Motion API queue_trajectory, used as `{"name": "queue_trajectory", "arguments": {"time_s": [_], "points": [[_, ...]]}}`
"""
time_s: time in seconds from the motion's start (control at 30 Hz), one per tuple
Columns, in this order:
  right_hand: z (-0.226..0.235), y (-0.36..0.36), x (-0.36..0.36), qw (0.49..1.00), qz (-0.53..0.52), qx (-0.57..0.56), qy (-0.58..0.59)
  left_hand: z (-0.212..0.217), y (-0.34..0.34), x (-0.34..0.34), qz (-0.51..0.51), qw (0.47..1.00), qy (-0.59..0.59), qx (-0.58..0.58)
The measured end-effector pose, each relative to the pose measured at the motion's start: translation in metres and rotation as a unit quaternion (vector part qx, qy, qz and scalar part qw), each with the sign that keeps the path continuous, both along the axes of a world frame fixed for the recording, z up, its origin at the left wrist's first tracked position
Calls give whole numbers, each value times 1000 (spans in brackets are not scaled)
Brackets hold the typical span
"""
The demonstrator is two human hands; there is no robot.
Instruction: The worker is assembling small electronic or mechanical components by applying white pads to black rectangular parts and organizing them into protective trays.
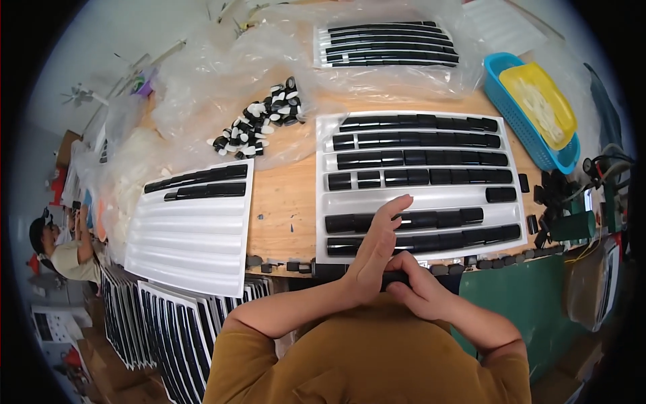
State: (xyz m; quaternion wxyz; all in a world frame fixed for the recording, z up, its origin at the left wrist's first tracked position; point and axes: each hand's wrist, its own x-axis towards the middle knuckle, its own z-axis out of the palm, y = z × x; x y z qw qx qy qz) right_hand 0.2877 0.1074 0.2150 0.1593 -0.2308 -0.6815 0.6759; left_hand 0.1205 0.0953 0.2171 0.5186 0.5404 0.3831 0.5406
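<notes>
Hands meet close to the person's chest, at the near edge of the wooden table [282,202]. The left hand [377,252] stands up with its fingers [393,210] straight and close together, pointing away over the big white tray [417,198]. Its palm presses against the end of a small black piece [396,277]. The right hand [414,286] is curled around that same black piece, with the fingers bent tight and the thumb on top. Both forearms come in from the bottom, bent at the elbows, in front of a brown shirt.

The big white tray lies flat just past the hands, in the middle of the table. It has long grooves, and rows of black pieces fill most of them. A second white tray [195,229] lies at the left edge of the table, with only its two far grooves filled. A heap of black and white caps [259,121] sits on clear plastic farther back. A blue basket [531,135] with a yellow tray inside stands at the far right corner.
</notes>
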Motion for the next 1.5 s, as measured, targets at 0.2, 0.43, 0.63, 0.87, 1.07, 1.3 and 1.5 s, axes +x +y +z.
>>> {"name": "queue_trajectory", "arguments": {"time_s": [0.2,0.43,0.63,0.87,1.07,1.3,1.5], "points": [[-9,-4,-5,998,-38,55,-1,-14,1,-5,-32,999,34,-27],[-24,48,21,946,-255,179,-88,-38,87,-89,310,874,365,79],[-51,103,171,845,-488,132,-171,-62,118,-259,354,606,708,-81],[-67,105,164,764,-495,341,-235,-74,124,-287,322,643,694,-40],[-72,104,158,654,-507,478,-295,-41,110,-241,378,906,171,-86],[-95,137,157,545,-528,430,-489,-16,71,-121,225,961,-18,-161],[-90,136,153,614,-496,411,-457,-40,43,-93,219,966,-35,-134]]}}
